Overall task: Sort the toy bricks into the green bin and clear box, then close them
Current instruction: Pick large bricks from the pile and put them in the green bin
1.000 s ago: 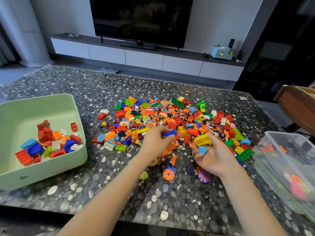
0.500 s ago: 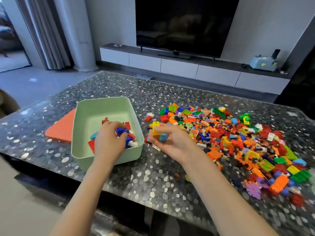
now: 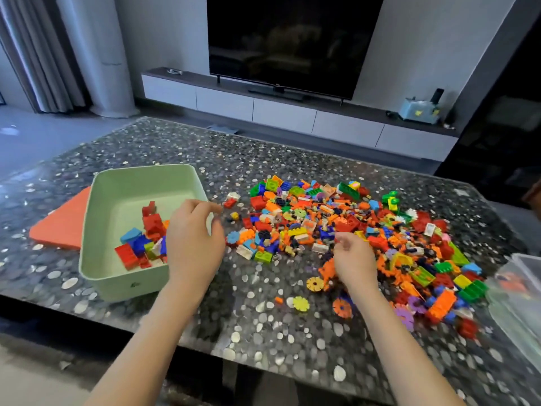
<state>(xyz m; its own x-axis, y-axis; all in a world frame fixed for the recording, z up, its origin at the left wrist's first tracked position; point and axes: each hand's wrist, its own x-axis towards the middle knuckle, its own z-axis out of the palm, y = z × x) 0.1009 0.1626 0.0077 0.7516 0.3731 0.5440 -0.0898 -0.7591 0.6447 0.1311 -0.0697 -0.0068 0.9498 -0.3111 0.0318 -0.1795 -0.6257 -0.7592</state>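
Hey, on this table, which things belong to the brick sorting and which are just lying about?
Job: pale green plastic bin; clear plastic box; heap of coloured toy bricks; flat orange panel beside the bin, probably its lid.
Lying about: black television; small light-blue box on the white cabinet; grey curtain.

Head view, sole camera: worn high, facing forward and down, close over the near edge of the speckled dark stone table (image 3: 263,332); black flat television (image 3: 292,39) beyond.

Green bin (image 3: 117,288) logo (image 3: 134,285) blurred; nothing readable.
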